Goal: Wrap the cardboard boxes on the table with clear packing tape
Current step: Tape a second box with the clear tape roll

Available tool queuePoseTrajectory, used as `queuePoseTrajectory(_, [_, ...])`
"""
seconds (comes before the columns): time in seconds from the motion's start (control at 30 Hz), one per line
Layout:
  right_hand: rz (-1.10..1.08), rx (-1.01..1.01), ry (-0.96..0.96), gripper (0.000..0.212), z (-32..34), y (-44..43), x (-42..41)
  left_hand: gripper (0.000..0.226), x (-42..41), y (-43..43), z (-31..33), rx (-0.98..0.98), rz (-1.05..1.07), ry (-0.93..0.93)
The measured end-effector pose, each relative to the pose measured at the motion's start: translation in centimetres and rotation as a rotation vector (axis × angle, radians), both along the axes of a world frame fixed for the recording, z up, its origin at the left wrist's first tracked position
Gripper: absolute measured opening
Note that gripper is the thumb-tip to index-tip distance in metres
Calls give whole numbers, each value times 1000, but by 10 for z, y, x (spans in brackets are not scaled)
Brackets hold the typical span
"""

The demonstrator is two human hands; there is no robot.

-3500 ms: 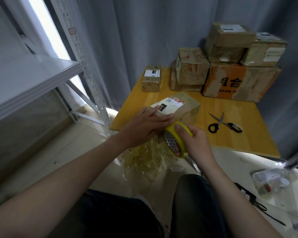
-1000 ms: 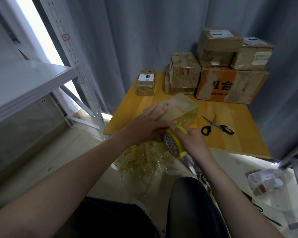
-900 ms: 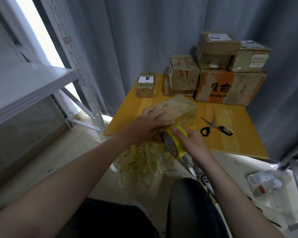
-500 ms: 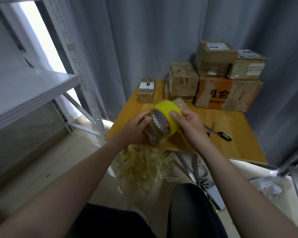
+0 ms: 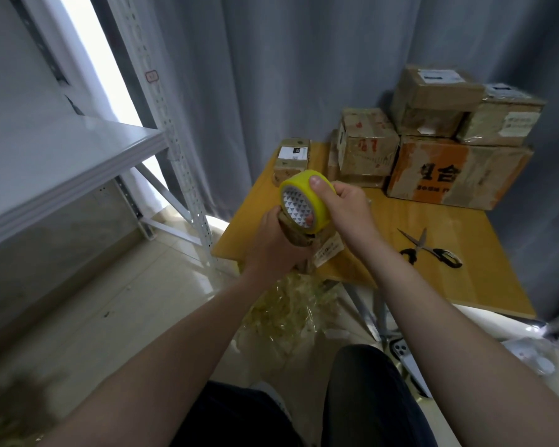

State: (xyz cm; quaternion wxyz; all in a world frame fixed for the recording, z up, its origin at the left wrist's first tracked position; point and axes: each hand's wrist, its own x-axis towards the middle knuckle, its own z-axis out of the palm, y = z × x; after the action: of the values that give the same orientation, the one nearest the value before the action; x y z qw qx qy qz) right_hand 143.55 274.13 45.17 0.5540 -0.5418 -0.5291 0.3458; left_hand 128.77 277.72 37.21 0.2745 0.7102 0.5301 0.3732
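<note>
Wooden table (image 5: 449, 285). Small cardboard box (image 5: 323, 250): gripped aloft in left hand (image 5: 271, 246), likely for all-round wrapping. Tape roll (image 5: 299, 204): clasped against it by right hand (image 5: 346, 204).

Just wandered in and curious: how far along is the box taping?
The stacked boxes at the back look already taped. In hand: the left hand grips a small box, the right hand holds the yellow tape roll against it. Whether the far labelled box needs wrapping is unclear.
</note>
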Motion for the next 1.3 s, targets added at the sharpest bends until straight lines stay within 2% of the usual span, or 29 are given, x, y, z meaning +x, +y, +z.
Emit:
queuePoseTrajectory(0.17, [-70,-35,-41,53,16,-3,3,105,-5,1,7,-20,-31,98])
queuePoseTrajectory(0.3, [-78,-113,-72,74,13,-26,15,109,-11,7,9,-68,-62,118])
queuePoseTrajectory(0.43, [-81,-205,-97,59,-6,-56,24,105,-15,9,8,-76,-80,120])
queuePoseTrajectory(0.53, [-118,-275,-126,65,-29,-71,24,107,-14,11,9,-63,-93,134])
queuePoseTrajectory(0.67, [-158,-299,-138,57,-52,-77,21,114,-14,15,14,-63,-133,166])
queuePoseTrajectory(0.87, [-165,-301,-189,55,-58,-67,28,125,-20,26,24,-35,-269,389])
queuePoseTrajectory(1.0, [-151,-328,-202,56,-58,-64,28,110,-19,26,24,49,-359,592])
queuePoseTrajectory(1.1, [-143,-328,-228,54,-54,-62,26,95,-21,26,20,292,-377,783])
queuePoseTrajectory(1.17, [-137,-327,-251,54,-55,-57,26,83,-26,26,19,424,-472,870])
queuePoseTrajectory(1.3, [-106,-347,-232,55,-54,-53,26,55,-35,26,17,472,-618,790])
